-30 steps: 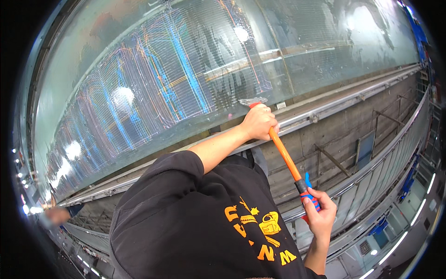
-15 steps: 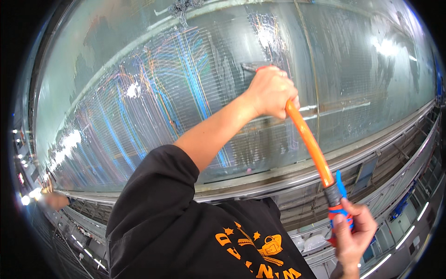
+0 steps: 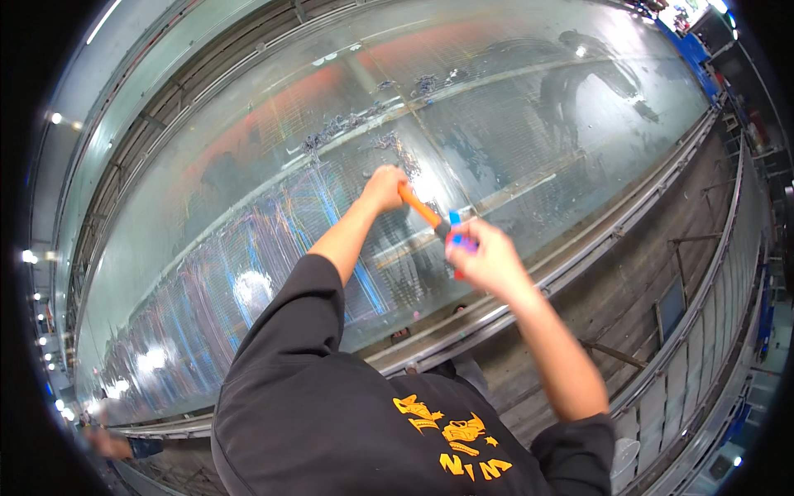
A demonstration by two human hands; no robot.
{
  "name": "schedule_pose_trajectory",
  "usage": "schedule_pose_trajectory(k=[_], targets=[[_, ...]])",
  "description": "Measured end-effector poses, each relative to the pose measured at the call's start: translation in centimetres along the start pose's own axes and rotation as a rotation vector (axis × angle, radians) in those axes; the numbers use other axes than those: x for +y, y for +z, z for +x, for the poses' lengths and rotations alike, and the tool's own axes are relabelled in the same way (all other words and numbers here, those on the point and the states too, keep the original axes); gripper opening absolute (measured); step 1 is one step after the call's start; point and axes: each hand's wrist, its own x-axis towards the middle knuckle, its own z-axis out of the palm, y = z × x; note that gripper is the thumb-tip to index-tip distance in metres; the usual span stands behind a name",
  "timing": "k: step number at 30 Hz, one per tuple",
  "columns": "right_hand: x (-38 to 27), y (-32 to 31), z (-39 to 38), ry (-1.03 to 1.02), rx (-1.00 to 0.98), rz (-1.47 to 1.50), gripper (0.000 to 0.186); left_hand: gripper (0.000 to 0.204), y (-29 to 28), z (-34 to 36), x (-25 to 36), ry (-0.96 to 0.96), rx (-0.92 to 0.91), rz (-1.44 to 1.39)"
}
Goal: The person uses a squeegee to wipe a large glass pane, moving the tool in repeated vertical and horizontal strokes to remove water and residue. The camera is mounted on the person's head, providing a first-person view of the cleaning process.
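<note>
My left hand [image 3: 385, 188] is closed around the upper part of an orange-handled scraper [image 3: 420, 207], near its head. The head is mostly hidden by that hand. Lower on the same tool, my right hand [image 3: 482, 255] grips the black end, which has blue and red parts. Both hands are over a broad, wet, grey-green panel [image 3: 521, 99] with a glossy surface. Rainbow-coloured streaks [image 3: 273, 240] run across the panel to the left of the tool. Dark curled scraps [image 3: 331, 130] lie beyond my left hand.
A metal rail [image 3: 571, 260] borders the panel's near side, with a walkway and railing [image 3: 703, 331] beyond at the right. Another person's hand [image 3: 107, 444] shows, blurred, at the lower left. Blue structures [image 3: 699, 62] stand at the far right.
The view has shifted, showing more of the panel's far side. My right hand has come up and left, closer to my left hand. Both hands still hold the scraper.
</note>
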Motion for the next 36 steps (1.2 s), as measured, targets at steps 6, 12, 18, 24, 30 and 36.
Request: schedule_pose_trajectory(k=[6,12,18,24,30,36], targets=[[3.6,-2.8,-23.4,0.451,-0.018,0.251,0.036,0.038,3.4,-15.0,17.4,0.137,-0.027,-0.144],[2.1,-8.3,-33.9,0.414,0.098,0.011,0.031,0.036,6.8,-19.6,30.0,0.138,0.013,-0.347],[0.2,-9.0,-29.5,0.532,0.137,-0.032,0.025,0.039,8.5,-16.5,29.2,0.116,0.093,-0.407],[-3.5,-10.3,-19.6,0.617,0.062,0.002,0.021,0.039,7.1,-11.6,23.4,0.057,0.175,-0.502],[-2.7,-6.6,-3.9,0.316,-0.076,-0.115,0.020,0.033,3.7,-3.6,8.2,0.100,0.307,-0.318],[-4.8,-0.3,15.0,0.271,-0.085,0.011,0.021,0.025,-2.4,7.3,-11.5,0.085,0.208,-0.025]])
